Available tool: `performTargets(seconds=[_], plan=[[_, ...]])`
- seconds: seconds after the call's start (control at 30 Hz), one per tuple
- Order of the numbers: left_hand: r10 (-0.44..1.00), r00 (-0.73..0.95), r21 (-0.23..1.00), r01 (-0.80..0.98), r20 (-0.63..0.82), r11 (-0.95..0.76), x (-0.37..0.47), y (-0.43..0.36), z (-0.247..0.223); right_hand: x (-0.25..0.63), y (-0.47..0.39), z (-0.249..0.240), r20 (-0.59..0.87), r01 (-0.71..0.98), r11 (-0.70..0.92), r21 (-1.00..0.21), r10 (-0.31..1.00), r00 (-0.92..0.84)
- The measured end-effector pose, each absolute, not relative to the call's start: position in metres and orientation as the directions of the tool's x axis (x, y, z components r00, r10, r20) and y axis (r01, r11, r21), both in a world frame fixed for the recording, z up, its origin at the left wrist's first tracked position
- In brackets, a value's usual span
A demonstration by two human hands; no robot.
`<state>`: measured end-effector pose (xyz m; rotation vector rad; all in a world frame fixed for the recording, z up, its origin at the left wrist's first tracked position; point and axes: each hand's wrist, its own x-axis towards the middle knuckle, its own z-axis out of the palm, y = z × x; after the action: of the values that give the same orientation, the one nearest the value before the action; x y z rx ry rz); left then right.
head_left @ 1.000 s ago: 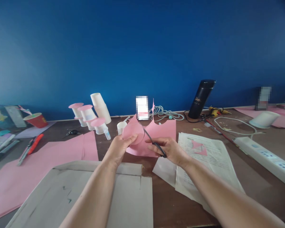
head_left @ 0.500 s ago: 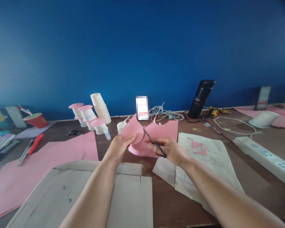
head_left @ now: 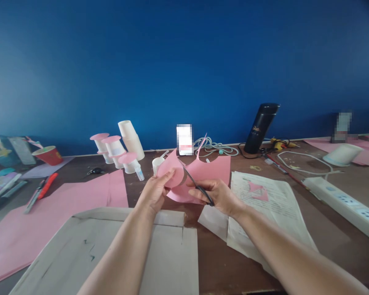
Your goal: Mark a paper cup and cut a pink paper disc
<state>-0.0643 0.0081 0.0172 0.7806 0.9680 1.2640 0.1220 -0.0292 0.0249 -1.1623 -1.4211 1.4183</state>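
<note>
Head view: pink paper (head_left: 204,172), spreading between both hands' fingers; left hand (head_left: 155,190), pinching its curved part, presumably bracing it; right hand (head_left: 219,194), gripping scissors (head_left: 206,194), which are pointing forward-left beyond its fingers, likely for reach.

Two bare hands and two bare forearms are seen.
The left forearm (head_left: 119,248) and the right forearm (head_left: 283,248) are left uncovered along all of the visible length, and smooth outlines are shown by both. Each is broadened toward the frame's edge, where it is cut off, and narrowed to a slim wrist. On the left hand (head_left: 156,188) a straight thumb (head_left: 168,176) can be made out, while most of the fingers are hidden. On the right hand (head_left: 218,194) slender fingers (head_left: 201,182) and a rounded back are shown; the nails cannot be discerned.
</note>
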Motion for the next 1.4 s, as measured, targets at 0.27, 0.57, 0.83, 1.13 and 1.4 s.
performTargets(seconds=[0.27,0.57,0.83,1.13,1.4], plan=[[0.983,0.05,0.867,-0.465,-0.176,0.179,-0.059,0.006,0.021,0.12,-0.028,0.019,-0.081,0.06,-0.067,-0.996,0.96,-0.267],[0.984,0.075,0.909,-0.378,-0.161,0.178,-0.06,0.005,0.02,0.122,-0.025,0.014,-0.053,0.059,-0.039,-0.997,0.965,-0.258],[0.986,0.077,0.903,-0.398,-0.147,0.165,-0.061,0.006,0.017,0.119,-0.031,0.028,-0.086,0.109,-0.063,-0.992,0.97,-0.226],[0.987,0.072,0.893,-0.421,-0.142,0.159,-0.061,0.006,0.017,0.121,-0.03,0.025,-0.084,0.088,-0.064,-0.994,0.967,-0.239],[0.988,0.058,0.874,-0.46,-0.145,0.155,-0.06,0.006,0.018,0.119,-0.03,0.026,-0.08,0.066,-0.065,-0.996,0.967,-0.241]])
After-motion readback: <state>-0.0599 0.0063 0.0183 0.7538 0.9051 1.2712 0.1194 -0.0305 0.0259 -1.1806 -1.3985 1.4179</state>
